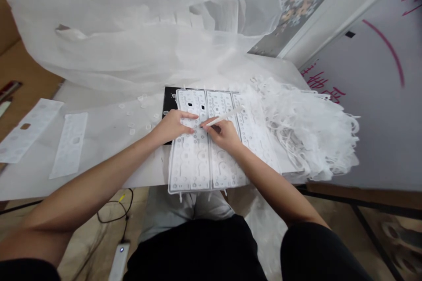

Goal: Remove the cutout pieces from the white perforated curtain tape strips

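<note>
A white moulded plastic sheet, divided into panels with rows of small raised shapes, lies before me and overhangs the table's front edge. Two square openings near its top show black. My left hand rests at the sheet's left side, thumb and forefinger spread apart. Close to those fingertips, my right hand grips a slim white pen-like tool. The tool's lower end meets the sheet between my hands; its exact tip is too small to make out. Part of a black board shows beneath the sheet's left edge.
A tangled heap of white plastic strips lies to the right. Small clear squares are scattered left of the sheet. Two cut panels lie farther left. A large translucent bag covers the table's back.
</note>
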`<state>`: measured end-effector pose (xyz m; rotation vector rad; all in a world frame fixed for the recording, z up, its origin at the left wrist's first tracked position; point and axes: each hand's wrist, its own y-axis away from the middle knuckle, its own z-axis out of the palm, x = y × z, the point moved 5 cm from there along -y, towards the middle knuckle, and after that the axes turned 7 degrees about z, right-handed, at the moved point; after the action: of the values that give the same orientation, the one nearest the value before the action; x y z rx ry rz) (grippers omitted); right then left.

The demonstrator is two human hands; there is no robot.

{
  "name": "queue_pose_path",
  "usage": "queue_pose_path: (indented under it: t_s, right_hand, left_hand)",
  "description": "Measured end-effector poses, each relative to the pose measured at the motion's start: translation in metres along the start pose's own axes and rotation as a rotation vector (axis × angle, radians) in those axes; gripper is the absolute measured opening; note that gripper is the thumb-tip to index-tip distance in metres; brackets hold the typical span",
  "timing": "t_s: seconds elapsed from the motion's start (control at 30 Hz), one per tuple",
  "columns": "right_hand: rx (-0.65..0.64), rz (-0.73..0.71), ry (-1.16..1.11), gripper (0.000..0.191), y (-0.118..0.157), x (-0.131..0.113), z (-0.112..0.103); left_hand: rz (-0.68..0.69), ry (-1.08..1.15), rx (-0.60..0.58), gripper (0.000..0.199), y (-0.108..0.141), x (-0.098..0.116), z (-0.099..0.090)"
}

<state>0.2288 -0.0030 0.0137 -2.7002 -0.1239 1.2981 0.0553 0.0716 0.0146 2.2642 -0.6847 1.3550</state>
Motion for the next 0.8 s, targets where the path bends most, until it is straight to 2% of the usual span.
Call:
queue_pose_path:
  t_s: [0.1, 0.23, 0.33, 0.47, 0.6, 0.8]
  right_hand:
    - [0.002, -0.168, 0.164, 0.018, 0.004, -0.008, 0.003]
    - [-0.016, -0.399, 0.464, 0.021, 0.014, -0.023, 0.009]
    - [-0.008, -0.431, 0.586, 0.023, 0.018, -0.028, 0.012]
    - [0.015, -0.397, 0.545, 0.023, 0.016, -0.022, 0.015]
    - [0.041, -0.349, 0.399, 0.026, 0.014, -0.012, 0.013]
    - [-0.001, -0.327, 0.391, 0.023, 0.015, -0.016, 0.013]
  left_hand:
    - [-0.026, 0.118, 0.013, 0.058, 0.002, 0.0, 0.001]
    - [-0.129, 0.386, 0.004, 0.068, 0.007, 0.0, 0.004]
    - [-0.176, 0.539, 0.012, 0.073, 0.01, 0.001, 0.006]
    - [-0.217, 0.652, -0.018, 0.078, 0.013, 0.003, 0.008]
    - [-0.157, 0.538, -0.01, 0.071, 0.013, 0.011, 0.002]
    - [-0.113, 0.062, 0.01, 0.061, 0.009, 0.008, -0.007]
